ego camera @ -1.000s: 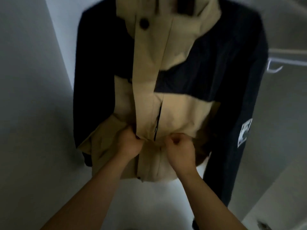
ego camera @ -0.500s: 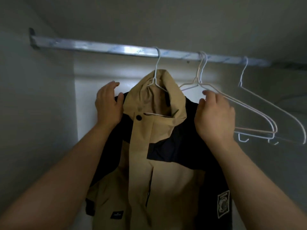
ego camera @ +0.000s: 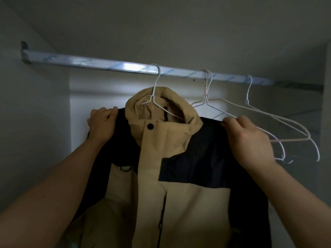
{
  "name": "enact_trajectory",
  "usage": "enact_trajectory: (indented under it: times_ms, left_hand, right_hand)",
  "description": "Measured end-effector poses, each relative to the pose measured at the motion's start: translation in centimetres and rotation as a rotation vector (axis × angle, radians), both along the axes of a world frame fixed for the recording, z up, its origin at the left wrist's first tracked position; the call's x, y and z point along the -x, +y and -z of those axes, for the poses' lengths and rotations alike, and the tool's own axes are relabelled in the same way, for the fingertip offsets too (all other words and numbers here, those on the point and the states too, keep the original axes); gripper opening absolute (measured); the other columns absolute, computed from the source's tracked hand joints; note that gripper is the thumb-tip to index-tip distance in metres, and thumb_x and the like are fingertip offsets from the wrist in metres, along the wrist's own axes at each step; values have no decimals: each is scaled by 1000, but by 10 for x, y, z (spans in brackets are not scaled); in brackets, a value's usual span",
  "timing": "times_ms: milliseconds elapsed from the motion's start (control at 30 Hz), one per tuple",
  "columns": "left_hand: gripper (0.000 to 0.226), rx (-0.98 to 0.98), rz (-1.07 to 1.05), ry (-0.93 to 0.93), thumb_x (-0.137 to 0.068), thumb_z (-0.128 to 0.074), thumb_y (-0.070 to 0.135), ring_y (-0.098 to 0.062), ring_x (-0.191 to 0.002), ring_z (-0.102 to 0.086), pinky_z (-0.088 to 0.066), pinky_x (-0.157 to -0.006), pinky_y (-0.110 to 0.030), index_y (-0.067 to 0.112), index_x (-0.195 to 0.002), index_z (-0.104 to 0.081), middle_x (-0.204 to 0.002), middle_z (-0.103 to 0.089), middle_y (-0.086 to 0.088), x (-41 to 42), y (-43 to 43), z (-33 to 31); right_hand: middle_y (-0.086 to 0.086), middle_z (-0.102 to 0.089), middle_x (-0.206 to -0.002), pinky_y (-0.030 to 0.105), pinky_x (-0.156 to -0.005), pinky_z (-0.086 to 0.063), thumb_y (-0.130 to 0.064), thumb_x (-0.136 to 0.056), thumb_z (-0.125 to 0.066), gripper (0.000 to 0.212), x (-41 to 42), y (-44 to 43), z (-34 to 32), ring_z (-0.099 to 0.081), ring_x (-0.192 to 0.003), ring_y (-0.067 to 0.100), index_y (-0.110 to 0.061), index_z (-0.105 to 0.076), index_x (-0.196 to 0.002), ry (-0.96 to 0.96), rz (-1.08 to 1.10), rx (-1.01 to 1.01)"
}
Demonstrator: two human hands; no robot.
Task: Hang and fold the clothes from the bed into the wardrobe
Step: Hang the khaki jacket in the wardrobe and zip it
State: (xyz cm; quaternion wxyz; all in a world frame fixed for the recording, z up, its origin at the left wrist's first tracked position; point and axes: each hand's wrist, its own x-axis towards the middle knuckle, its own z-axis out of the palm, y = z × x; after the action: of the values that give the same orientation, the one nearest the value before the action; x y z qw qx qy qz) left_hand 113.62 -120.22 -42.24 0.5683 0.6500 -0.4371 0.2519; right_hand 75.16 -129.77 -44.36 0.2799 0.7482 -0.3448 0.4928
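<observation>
View: head camera, looking up into a wardrobe bay.
Jacket: tan and dark navy hooded fabric jacket (ego camera: 179, 167), hanging front-on below the rail; its lower hem runs off the bottom edge.
Carrier: thin white wire hanger (ego camera: 155, 94), hook over the rail, its arms passing into the tan hood opening.
Left hand (ego camera: 102, 125): fingers curled over the top of the jacket's dark shoulder, gripping the fabric edge.
Right hand (ego camera: 250, 140): thumb and fingertips pinching the dark seam of the other shoulder; the remaining fingers are bent.
Rail: flat silver metal hanging rail (ego camera: 80, 60) with printed film, sloping across the frame from a dark bracket on the left.
Upper edge: grey wardrobe top panel (ego camera: 161, 24), well above the hood.
Left edge: grey side wall (ego camera: 32, 122); a strip of pale back wall (ego camera: 78, 97) shows between it and the left hand.
Right edge: second side wall (ego camera: 326, 122), beyond the hanger cluster.
Obstruction: cluster of bare white and cream wire hangers (ego camera: 206, 97), on the rail just beside the jacket's hook; their arms run behind the right hand, and contact cannot be judged.
Detail: round black snap button (ego camera: 150, 126) on the tan placket below the hood.
</observation>
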Motion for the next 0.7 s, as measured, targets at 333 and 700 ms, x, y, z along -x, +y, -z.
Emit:
enact_trajectory:
  times_ms: [333,700]
  left_hand:
    - [57,47,78,127,-105,-43,38,-21,-62,-48,-34,-62,-33,9,-56,-43,-63,-49,-7,-1,-5,1]
    - [56,128,138,144,-104,-47,39,-18,-56,-42,-35,-62,-34,16,-54,-38,-56,-44,-2,-7,2,3]
  right_hand:
    - [1,-72,-109,25,-78,-42,-14,-93,-52,26,-3,7,-52,-63,-95,18,-24,-73,-104,264,-128,-558]
    - [2,-50,-86,38,-70,-38,-34,-102,-31,34,-92,29,-54,-48,-81,29,-17,-53,-82,-132,-250,-449]
